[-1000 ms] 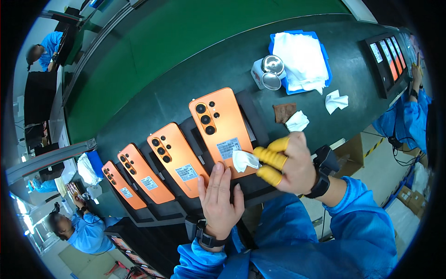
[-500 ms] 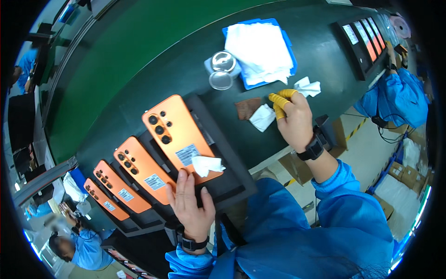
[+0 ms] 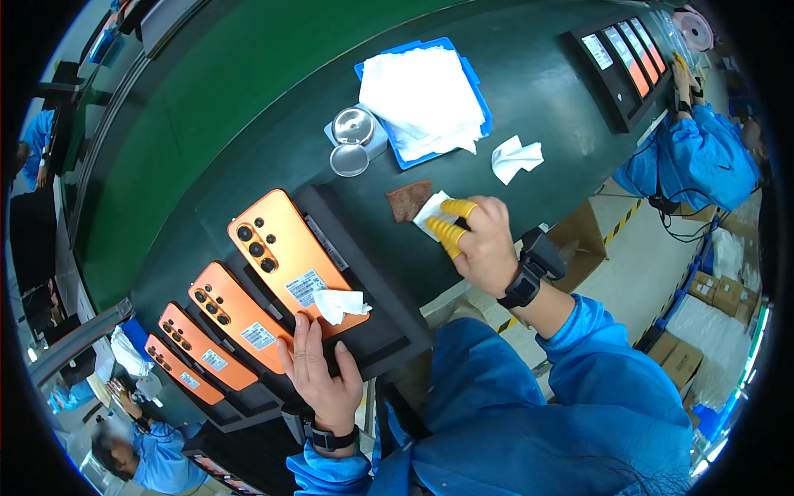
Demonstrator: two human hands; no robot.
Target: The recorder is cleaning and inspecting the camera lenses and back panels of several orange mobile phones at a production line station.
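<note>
A row of orange phones stands in a black tray in front of me. The largest phone (image 3: 281, 240) lies rear side up, with several camera lenses and a white label. A crumpled white wipe (image 3: 343, 306) rests on its lower end. My left hand (image 3: 320, 368) lies with fingers spread at this phone's lower edge and beside the neighbouring phone (image 3: 240, 318). My right hand (image 3: 482, 248), with yellow finger cots, pinches a folded white wipe (image 3: 432, 213) on the green table, beside a brown cloth (image 3: 408, 201). Its fingertips partly cover that wipe.
Beyond my right hand lies another crumpled wipe (image 3: 517, 159). A blue tray (image 3: 485, 116) holds stacked white wipes, next to a round metal-topped dispenser (image 3: 354, 126) with its lid raised. At the far right a co-worker (image 3: 699, 161) sits by another phone tray (image 3: 614, 107).
My right hand has moved left and down, away from the crumpled wipe, onto the folded white wipe. The left hand stays at the largest phone. The whole view has shifted slightly.
</note>
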